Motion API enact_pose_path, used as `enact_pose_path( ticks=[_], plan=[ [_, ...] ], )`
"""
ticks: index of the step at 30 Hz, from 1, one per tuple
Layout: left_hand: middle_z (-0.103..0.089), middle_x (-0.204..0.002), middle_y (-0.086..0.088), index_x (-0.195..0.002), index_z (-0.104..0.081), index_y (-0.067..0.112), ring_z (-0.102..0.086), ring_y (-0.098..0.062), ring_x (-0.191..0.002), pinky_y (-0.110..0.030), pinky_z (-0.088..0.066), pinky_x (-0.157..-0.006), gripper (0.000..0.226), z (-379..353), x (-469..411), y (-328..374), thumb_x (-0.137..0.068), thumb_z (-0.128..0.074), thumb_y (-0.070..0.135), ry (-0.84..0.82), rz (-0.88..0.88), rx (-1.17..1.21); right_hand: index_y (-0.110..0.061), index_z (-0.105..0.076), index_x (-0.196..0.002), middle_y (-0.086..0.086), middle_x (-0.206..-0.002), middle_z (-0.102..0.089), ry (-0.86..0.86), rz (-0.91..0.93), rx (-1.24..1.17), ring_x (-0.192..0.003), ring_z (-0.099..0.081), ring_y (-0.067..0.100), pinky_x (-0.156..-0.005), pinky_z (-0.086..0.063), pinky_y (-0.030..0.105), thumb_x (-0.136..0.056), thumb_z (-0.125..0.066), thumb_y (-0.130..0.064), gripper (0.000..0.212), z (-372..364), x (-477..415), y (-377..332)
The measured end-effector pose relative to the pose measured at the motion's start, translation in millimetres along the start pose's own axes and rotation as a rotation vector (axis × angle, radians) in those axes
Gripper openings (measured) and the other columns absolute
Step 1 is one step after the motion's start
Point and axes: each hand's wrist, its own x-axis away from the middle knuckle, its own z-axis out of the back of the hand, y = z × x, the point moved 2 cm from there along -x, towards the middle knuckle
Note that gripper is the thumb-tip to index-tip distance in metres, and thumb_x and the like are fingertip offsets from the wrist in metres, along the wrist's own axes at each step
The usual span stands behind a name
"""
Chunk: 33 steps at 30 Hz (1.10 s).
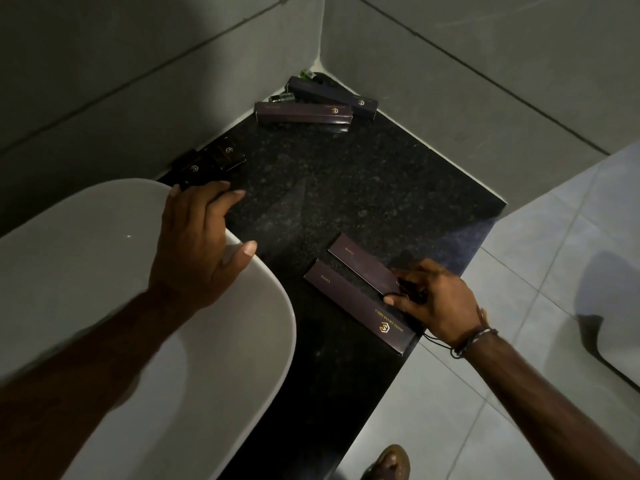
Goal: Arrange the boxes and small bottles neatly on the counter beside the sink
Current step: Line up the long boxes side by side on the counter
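Dim bathroom corner, black stone counter (346, 188) beside white sink (104, 271); both hands down among dark boxes.

Left hand (197, 244) lies over the sink rim, fingers spread, fingertips touching a small dark box (194, 173) near the wall; a 2nd small box (227, 154) sits just behind it. Right hand (438, 301), cord bracelet (474, 339) at the wrist, rests at the near ends of 2 long boxes marked "Comb" (363, 268) (356, 306) lying side by side by the counter's front edge; thumb and fingers close together on something small and dark, cannot tell what. In the far corner, 2 more long boxes (303, 113) (332, 97) lie crossed, with 2 small green bottles (282, 97) (306, 74) behind them against the wall.
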Motion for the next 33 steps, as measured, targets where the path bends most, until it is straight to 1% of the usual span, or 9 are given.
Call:
enact_pose_path(
  ticks=[6,10,12,19,22,24,28,31,33],
  plan=[
    [-0.05,-0.142,-0.016,-0.137,-0.052,0.006,-0.048,-0.035,-0.13,-0.049,-0.016,-0.123,0.074,1,0,1,-0.098,-0.024,0.062,-0.027,-0.012,-0.035,-0.027,-0.058,-0.133,-0.006,-0.118,-0.056,-0.024,0.007,0.024,-0.1,-0.055,0.01,-0.078,-0.051,0.023,-0.083,-0.055,-0.063,0.062,7,1,-3],
    [-0.051,-0.142,-0.019,-0.134,-0.055,0.002,-0.05,-0.038,-0.127,-0.059,-0.024,-0.119,0.08,0,-1,1,-0.098,-0.019,0.065,-0.04,-0.017,-0.032,-0.032,-0.063,-0.115,-0.01,-0.103,-0.06,0.285,-0.073,-0.141,-0.086,-0.06,0.01,-0.063,-0.049,0.024,-0.081,-0.052,-0.075,0.055,32,-13,-4],
    [-0.05,-0.143,-0.019,-0.134,-0.055,0.002,-0.05,-0.038,-0.129,-0.059,-0.022,-0.12,0.082,-1,-1,1,-0.098,-0.018,0.067,-0.052,-0.014,-0.023,-0.031,-0.062,-0.116,-0.009,-0.106,-0.058,0.351,-0.038,-0.182,-0.09,-0.059,0.01,-0.069,-0.052,0.029,-0.085,-0.051,-0.07,0.051,39,-41,-13],
    [-0.048,-0.146,-0.019,-0.135,-0.054,0.002,-0.045,-0.039,-0.134,-0.051,-0.011,-0.125,0.084,-2,-1,-3,-0.098,-0.02,0.069,-0.091,-0.002,-0.002,-0.019,-0.037,-0.147,0.009,-0.152,-0.035,0.223,0.181,0.152,-0.134,-0.036,0.032,-0.107,-0.036,0.042,-0.094,-0.052,-0.037,0.058,38,-232,-71],
    [-0.047,-0.147,-0.02,-0.136,-0.052,0.004,-0.044,-0.04,-0.136,-0.048,-0.007,-0.125,0.081,-2,-1,-4,-0.098,-0.022,0.069,-0.091,-0.009,-0.004,-0.014,-0.017,-0.155,0.009,-0.164,-0.01,0.078,0.18,0.396,-0.148,-0.012,0.036,-0.116,-0.024,0.052,-0.098,-0.044,-0.033,0.066,36,-293,-88],
    [-0.047,-0.147,-0.02,-0.137,-0.048,0.008,-0.044,-0.041,-0.136,-0.046,-0.006,-0.125,0.077,-3,-2,-4,-0.098,-0.023,0.069,-0.069,-0.016,0.007,-0.013,-0.01,-0.156,0.009,-0.164,-0.006,0.034,0.154,0.463,-0.149,-0.008,0.035,-0.117,-0.02,0.051,-0.099,-0.04,-0.031,0.067,33,-309,-89],
    [-0.047,-0.147,-0.021,-0.137,-0.044,0.01,-0.044,-0.042,-0.136,-0.041,-0.002,-0.126,0.074,-6,-2,-5,-0.098,-0.023,0.069,-0.046,-0.021,0.006,-0.013,-0.031,-0.152,0.013,-0.158,-0.029,0.121,0.173,0.404,-0.144,-0.026,0.037,-0.113,-0.028,0.046,-0.098,-0.044,-0.024,0.056,38,-284,-77],
    [-0.047,-0.146,-0.022,-0.136,-0.048,0.007,-0.044,-0.042,-0.136,-0.043,-0.004,-0.126,0.077,-5,-1,-4,-0.099,-0.023,0.069,-0.053,-0.026,-0.004,-0.021,-0.055,-0.135,0.016,-0.13,-0.053,0.196,0.184,0.352,-0.111,-0.058,0.041,-0.087,-0.049,0.046,-0.096,-0.049,-0.032,0.041,53,-237,-54],
    [-0.048,-0.145,-0.022,-0.135,-0.051,0.004,-0.044,-0.042,-0.135,-0.049,-0.009,-0.125,0.079,-4,-1,-3,-0.099,-0.023,0.068,-0.051,-0.028,-0.01,-0.025,-0.062,-0.126,0.014,-0.118,-0.057,0.199,0.141,0.325,-0.094,-0.063,0.041,-0.075,-0.052,0.045,-0.094,-0.051,-0.036,0.036,62,-200,-33]
  ],
)
